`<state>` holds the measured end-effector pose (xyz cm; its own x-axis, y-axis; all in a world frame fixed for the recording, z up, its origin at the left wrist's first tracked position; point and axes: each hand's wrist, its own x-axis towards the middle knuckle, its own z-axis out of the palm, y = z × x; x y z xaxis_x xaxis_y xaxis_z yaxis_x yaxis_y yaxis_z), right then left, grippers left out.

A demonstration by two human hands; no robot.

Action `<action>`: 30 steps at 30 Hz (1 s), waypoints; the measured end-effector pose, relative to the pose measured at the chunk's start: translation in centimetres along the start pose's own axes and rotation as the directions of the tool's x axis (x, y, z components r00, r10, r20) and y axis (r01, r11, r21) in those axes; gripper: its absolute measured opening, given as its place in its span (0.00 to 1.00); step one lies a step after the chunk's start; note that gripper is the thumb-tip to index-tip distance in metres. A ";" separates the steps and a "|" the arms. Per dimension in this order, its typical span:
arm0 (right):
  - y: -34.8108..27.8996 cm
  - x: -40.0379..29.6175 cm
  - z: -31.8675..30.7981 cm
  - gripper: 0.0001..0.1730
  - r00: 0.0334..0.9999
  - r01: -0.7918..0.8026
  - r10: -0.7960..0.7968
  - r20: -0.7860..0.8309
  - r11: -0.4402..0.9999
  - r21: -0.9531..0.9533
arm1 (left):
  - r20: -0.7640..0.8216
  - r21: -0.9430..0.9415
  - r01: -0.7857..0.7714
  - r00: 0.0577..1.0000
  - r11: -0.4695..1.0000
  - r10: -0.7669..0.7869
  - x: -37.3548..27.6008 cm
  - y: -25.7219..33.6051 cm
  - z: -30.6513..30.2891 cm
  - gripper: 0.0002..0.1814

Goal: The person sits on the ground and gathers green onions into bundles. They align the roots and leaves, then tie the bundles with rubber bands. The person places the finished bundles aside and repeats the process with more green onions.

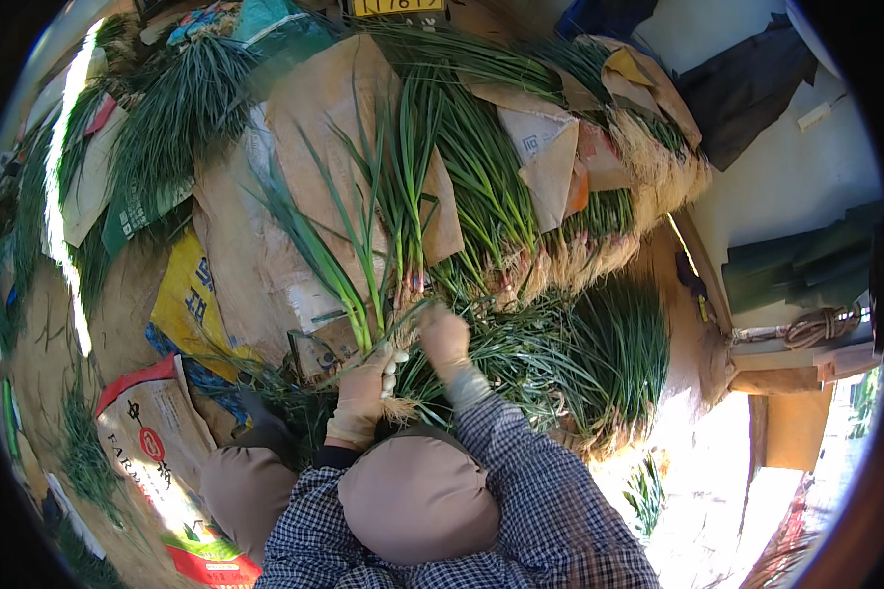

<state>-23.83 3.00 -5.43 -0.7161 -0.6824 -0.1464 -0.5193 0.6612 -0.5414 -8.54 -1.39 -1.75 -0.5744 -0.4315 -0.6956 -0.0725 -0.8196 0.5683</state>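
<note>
Low in the middle, my left hand [362,383] is closed around the lower stems of a few green onions [353,313]. Their leaves fan up and left, and white bulb ends show beside the fingers, with pale roots hanging below. Just to the right, my right hand [442,331] is raised and slightly blurred, its fingers curled close to a thin leaf; whether it grips the leaf is unclear. Both hands look covered by pale gloves. Beyond them, a bundle of green onions [412,213] lies on brown sacking, roots towards me. More green onions [486,199] lie to its right.
A leafy heap [516,361] and an upright bunch [622,353] stand right of my hands. Woven sacks, one yellow [195,294] and one printed with red edges [147,442], lie left. Long leaves [184,96] pile at the upper left. A coiled rope [821,327] hangs far right.
</note>
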 end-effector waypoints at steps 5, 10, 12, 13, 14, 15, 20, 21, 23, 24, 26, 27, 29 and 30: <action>3.8 -2.6 -3.7 0.28 0.625 0.251 0.146 0.767 0.892 -0.375 | 0.014 -0.134 -0.140 0.990 0.981 0.143 -0.7 1.0 -0.8 0.19; 1.4 -0.8 -2.5 0.26 0.949 0.183 -0.167 0.268 0.983 -0.035 | 0.003 -0.091 -0.104 0.994 0.990 0.105 -0.3 -0.1 -1.1 0.15; -1.3 1.6 -0.4 0.23 0.966 0.153 -0.138 0.219 0.987 -0.052 | 0.021 -0.118 -0.109 0.993 0.987 0.113 0.0 -0.3 -1.2 0.16; -2.2 2.3 0.3 0.21 0.943 0.185 -0.145 0.301 0.976 -0.111 | -0.060 -0.071 -0.166 0.985 0.984 0.162 0.1 -0.3 -1.3 0.16; -2.7 2.0 0.6 0.20 0.955 0.221 -0.190 0.227 0.968 -0.118 | -0.127 -0.037 -0.194 0.974 0.980 0.188 0.4 -0.1 -1.4 0.15; -3.1 1.8 0.9 0.20 0.958 0.226 -0.193 0.213 0.963 -0.146 | -0.183 -0.013 -0.262 0.949 0.965 0.255 0.7 0.1 -1.4 0.15; -1.5 -4.0 -0.4 0.13 0.763 0.615 -0.604 0.231 0.788 0.029 | -0.169 -0.032 -0.437 0.889 0.899 0.426 2.2 -0.1 -1.1 0.10; -1.2 -4.3 -0.8 0.13 0.699 0.662 -0.674 0.239 0.736 0.141 | -0.176 -0.010 -0.440 0.885 0.898 0.431 2.3 -0.4 -0.9 0.10; -0.7 -3.5 -1.6 0.13 0.875 0.430 -0.440 0.204 0.898 0.095 | -0.192 -0.027 -0.430 0.888 0.903 0.417 2.5 -0.7 -0.9 0.10; -0.6 -2.7 -1.7 0.17 0.961 0.246 -0.259 0.097 0.960 0.134 | -0.203 -0.072 -0.412 0.898 0.909 0.391 2.6 -0.8 -0.9 0.10; -0.7 -0.8 -1.4 0.24 0.978 0.047 -0.091 0.188 0.973 0.227 | -0.167 -0.128 -0.404 0.909 0.906 0.382 2.6 -1.0 -1.3 0.10; -0.9 -0.2 -1.0 0.27 0.972 0.006 -0.043 0.231 0.987 0.159 | -0.225 -0.097 -0.347 0.921 0.933 0.319 2.5 -1.0 -1.5 0.10; -1.5 0.4 0.3 0.30 0.823 0.121 -0.107 0.559 0.993 0.012 | -0.241 -0.036 -0.333 0.918 0.942 0.315 2.4 -0.8 -2.0 0.10; -1.7 0.2 0.9 0.30 0.819 0.140 -0.066 0.569 0.986 -0.087 | -0.280 0.017 -0.332 0.904 0.943 0.324 2.3 -0.7 -2.1 0.12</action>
<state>-22.65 1.49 -5.24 -0.2868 -0.7806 -0.5554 -0.6533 0.5834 -0.4826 -8.05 -2.56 -4.70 -0.3143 -0.7607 -0.5679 0.1088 -0.6231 0.7745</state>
